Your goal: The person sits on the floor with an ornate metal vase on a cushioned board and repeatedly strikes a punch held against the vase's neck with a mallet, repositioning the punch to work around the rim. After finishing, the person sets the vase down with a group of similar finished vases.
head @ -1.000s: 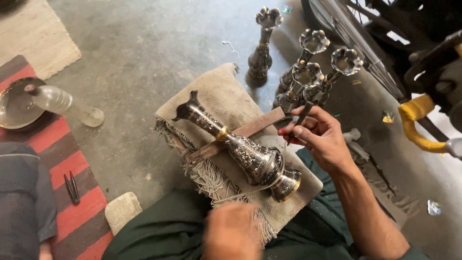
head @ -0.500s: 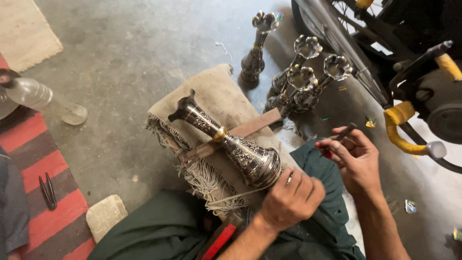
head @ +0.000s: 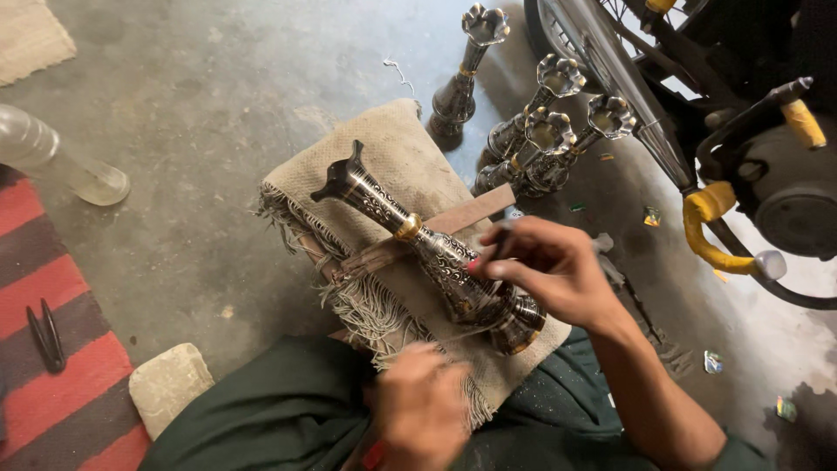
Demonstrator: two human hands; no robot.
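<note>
Right hand [head: 545, 270] pinches a thin tool against one engraved metal vase [head: 432, 249] lying on frayed burlap [head: 392, 157]; left hand [head: 423, 414] clenched, blurry. Four matching vases [head: 545, 131] stand on the concrete floor [head: 218, 105].

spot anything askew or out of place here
Mostly tidy. The clear bottle lies on its side, half on the red rug. Foil-like scraps litter the floor near the motorbike. The vase lies across the cloth pad, while four others stand upright.

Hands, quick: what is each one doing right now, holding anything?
Left hand: closed in a fist near the fringed cloth; motion-blurred, its contents cannot be told.
Right hand: fingers pinched on a thin tool over the engraved metal vase.
</note>
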